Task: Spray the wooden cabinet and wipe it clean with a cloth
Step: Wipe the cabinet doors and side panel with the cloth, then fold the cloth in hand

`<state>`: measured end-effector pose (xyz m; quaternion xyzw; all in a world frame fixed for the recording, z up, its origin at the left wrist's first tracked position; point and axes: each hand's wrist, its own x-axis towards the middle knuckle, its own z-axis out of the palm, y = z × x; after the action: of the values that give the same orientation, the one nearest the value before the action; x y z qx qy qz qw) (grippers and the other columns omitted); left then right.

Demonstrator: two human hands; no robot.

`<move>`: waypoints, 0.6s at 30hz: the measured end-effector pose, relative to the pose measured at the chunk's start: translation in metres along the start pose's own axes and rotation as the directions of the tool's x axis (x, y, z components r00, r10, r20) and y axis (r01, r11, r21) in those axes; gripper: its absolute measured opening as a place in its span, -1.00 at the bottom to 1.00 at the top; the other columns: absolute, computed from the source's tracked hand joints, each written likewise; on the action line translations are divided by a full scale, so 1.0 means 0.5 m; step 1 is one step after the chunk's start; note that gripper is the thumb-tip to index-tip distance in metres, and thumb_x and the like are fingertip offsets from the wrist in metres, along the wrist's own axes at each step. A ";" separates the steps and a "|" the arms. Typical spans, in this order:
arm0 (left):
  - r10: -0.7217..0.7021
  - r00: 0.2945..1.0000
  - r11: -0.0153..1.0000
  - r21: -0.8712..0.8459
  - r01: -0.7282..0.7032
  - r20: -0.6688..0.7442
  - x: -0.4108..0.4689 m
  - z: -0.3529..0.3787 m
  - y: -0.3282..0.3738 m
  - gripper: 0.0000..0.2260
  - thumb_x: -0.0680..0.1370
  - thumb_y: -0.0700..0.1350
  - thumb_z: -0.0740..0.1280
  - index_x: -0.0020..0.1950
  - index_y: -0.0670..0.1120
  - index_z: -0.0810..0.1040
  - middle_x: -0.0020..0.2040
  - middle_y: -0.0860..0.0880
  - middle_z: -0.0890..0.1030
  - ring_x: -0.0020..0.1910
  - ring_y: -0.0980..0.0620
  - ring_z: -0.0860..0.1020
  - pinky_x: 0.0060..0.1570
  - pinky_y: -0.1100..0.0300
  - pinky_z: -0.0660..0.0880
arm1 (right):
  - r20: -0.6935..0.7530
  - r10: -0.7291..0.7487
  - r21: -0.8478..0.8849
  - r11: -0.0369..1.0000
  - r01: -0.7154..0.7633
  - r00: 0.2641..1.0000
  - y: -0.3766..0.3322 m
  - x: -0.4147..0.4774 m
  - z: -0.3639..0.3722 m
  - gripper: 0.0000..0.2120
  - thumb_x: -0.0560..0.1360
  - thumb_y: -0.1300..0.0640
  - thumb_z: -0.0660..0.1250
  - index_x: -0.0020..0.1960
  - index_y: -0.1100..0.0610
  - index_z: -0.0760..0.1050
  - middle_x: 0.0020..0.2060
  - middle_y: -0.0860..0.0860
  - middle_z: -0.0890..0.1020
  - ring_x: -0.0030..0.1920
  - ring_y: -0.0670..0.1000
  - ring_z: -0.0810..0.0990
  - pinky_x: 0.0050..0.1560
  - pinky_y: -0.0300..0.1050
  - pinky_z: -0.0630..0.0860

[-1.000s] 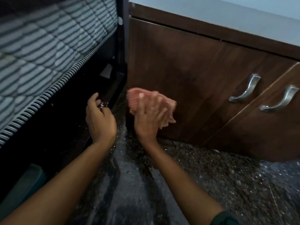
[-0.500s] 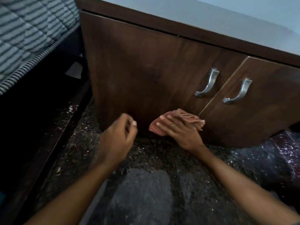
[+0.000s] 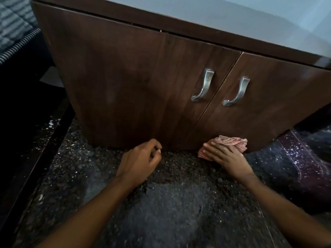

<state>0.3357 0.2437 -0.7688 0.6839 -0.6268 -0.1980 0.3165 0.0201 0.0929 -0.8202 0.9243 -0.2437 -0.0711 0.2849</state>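
Note:
A dark brown wooden cabinet (image 3: 129,83) with two doors and two curved metal handles (image 3: 203,85) fills the upper half of the view. My right hand (image 3: 225,156) presses a crumpled pink cloth (image 3: 231,142) against the bottom edge of the right door, where it meets the floor. My left hand (image 3: 139,161) hovers just in front of the left door's lower edge, fingers loosely curled with nothing in them. No spray bottle is in view.
The floor (image 3: 161,203) is dark speckled stone. A striped mattress (image 3: 16,31) on a dark bed frame stands to the left of the cabinet. The cabinet has a pale grey top (image 3: 232,20).
My right hand has slid the cloth rightward and down, from the left door's face to the bottom of the right door. My left hand left the bed frame and came in front of the cabinet.

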 end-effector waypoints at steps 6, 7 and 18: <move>-0.021 0.996 0.999 -0.040 0.025 0.085 0.017 0.014 0.019 -0.86 0.56 -0.06 0.20 0.09 0.08 0.45 -0.20 0.15 0.54 -0.19 0.10 0.55 -0.23 0.09 0.49 | 0.069 0.511 0.273 0.816 -0.509 0.857 -0.019 -0.093 -0.032 -0.50 0.45 0.31 0.15 0.39 0.14 0.34 0.47 0.10 0.26 0.45 0.18 0.20 0.31 0.18 0.38; -0.031 0.993 0.998 -0.054 0.037 0.111 0.020 0.019 0.021 -0.85 0.56 -0.07 0.20 0.10 0.07 0.46 -0.18 0.15 0.56 -0.19 0.10 0.55 -0.20 0.07 0.51 | 0.082 0.622 0.413 0.690 -0.595 0.778 -0.034 -0.092 -0.051 -0.48 0.44 0.40 0.21 0.38 0.18 0.35 0.44 0.16 0.30 0.40 0.21 0.28 0.27 0.13 0.43; -0.153 0.610 0.557 -0.442 0.703 0.778 0.046 -0.001 0.106 -0.40 0.39 0.30 0.23 0.38 0.10 0.35 0.30 -0.04 0.49 0.25 -0.07 0.49 0.32 -0.04 0.35 | 0.779 0.227 0.063 -0.956 0.287 0.584 -0.122 0.044 -0.331 -0.27 -0.13 0.03 0.61 -0.02 0.30 0.60 0.01 0.25 0.61 -0.04 0.22 0.63 0.22 0.15 0.44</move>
<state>0.3004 0.2205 -0.7294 0.5257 -0.3604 -0.7295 0.2481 0.1092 0.2074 -0.7172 -0.1262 0.4134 -0.4758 0.7660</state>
